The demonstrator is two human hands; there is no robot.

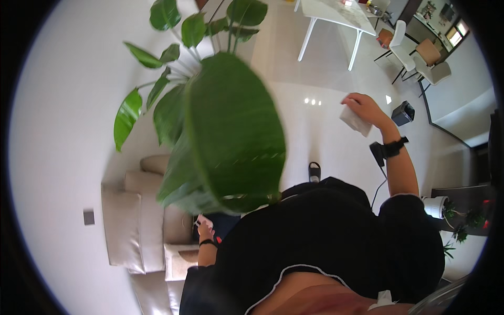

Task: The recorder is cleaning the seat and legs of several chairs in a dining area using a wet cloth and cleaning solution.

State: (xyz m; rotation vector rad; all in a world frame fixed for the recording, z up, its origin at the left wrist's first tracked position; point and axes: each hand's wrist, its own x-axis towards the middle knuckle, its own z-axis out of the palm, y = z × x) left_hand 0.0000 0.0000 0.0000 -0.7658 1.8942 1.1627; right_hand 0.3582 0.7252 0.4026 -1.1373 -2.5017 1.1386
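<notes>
The right hand [365, 107] pinches a white tissue [357, 123] above the floor [286, 86], apart from the big leaf [239, 126]; the left hand's [206, 227] grip, near the sofa [123, 226], I cannot tell. What is done or left doesn't show

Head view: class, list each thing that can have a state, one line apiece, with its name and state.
Right hand: closed on a white sheet.
White sheet: held, hanging below the fingers.
Left hand: beside the sofa; grip unclear.
Large leaf: spread broad, blurred.
Black wrist strap: fastened around the right wrist.
Black sandal: worn on a foot.
Black bin: standing on the floor.
</notes>
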